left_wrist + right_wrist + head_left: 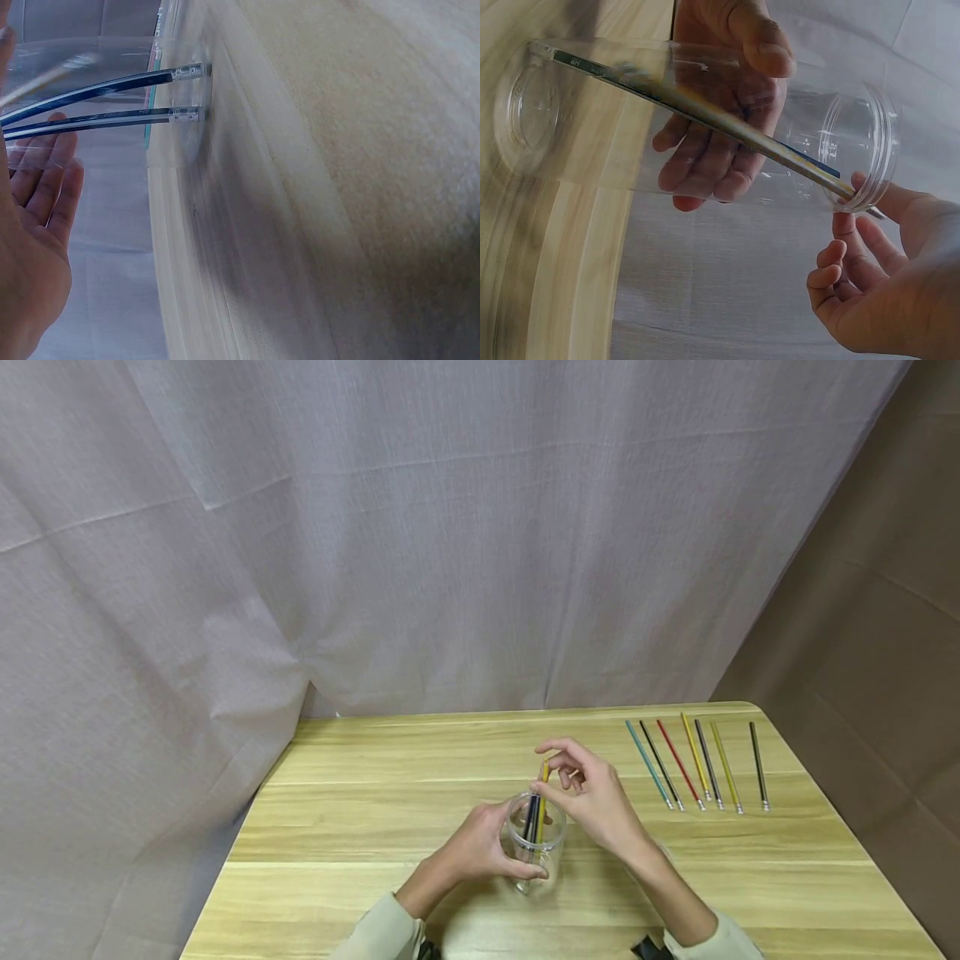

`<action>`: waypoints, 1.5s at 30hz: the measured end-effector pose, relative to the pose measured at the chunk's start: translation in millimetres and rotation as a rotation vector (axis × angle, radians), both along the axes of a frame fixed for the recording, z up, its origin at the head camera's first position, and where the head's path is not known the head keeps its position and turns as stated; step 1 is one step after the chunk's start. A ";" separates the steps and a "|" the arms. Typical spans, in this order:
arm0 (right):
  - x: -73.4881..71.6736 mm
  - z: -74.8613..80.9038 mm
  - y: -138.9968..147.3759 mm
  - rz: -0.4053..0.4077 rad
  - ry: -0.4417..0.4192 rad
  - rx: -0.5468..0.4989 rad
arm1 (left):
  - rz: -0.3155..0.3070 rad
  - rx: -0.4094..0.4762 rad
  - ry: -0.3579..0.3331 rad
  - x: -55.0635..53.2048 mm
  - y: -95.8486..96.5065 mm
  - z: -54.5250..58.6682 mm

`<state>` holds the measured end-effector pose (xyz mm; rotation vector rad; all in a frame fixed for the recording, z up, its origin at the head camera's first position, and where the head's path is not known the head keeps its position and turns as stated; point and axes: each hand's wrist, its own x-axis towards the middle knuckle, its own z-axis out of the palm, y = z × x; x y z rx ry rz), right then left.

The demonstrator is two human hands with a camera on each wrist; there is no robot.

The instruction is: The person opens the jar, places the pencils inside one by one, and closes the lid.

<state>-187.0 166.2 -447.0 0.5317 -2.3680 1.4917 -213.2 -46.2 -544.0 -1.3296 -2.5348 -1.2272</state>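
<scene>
My left hand (480, 843) grips a clear jar (554, 838) around its side, in the middle front of the table. Inside lean two dark pencils (105, 88), their metal-banded ends at the jar's bottom in the left wrist view. With thumb and fingers, my right hand (596, 793) pinches the upper part of a yellow pencil (541, 820) at the jar's mouth. Most of that pencil's length is inside the jar. It looks blurred through the wall in the right wrist view, so its lower end is unclear.
On the right of the wooden table (360, 785) several pencils lie spread side by side, among them a blue one (648, 763), a red one (678, 763) and a black one (758, 766) farthest right. A grey curtain (450, 568) hangs behind the table.
</scene>
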 end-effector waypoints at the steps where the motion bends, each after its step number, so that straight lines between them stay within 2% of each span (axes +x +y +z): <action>1: -0.1 -0.4 -0.1 0.005 0.005 0.006 | -0.002 0.000 -0.001 0.1 -0.1 0.2; 18: -2.8 -5.2 -0.3 0.006 0.065 0.063 | -0.009 -0.003 -0.025 0.2 -0.5 0.0; 36: -1.4 -3.8 -2.7 -0.050 0.047 0.115 | -0.006 0.000 0.004 -0.2 0.4 0.6; 45: -1.7 -3.6 -4.6 -0.041 0.029 0.153 | -0.015 0.011 0.014 -0.2 -0.7 -1.1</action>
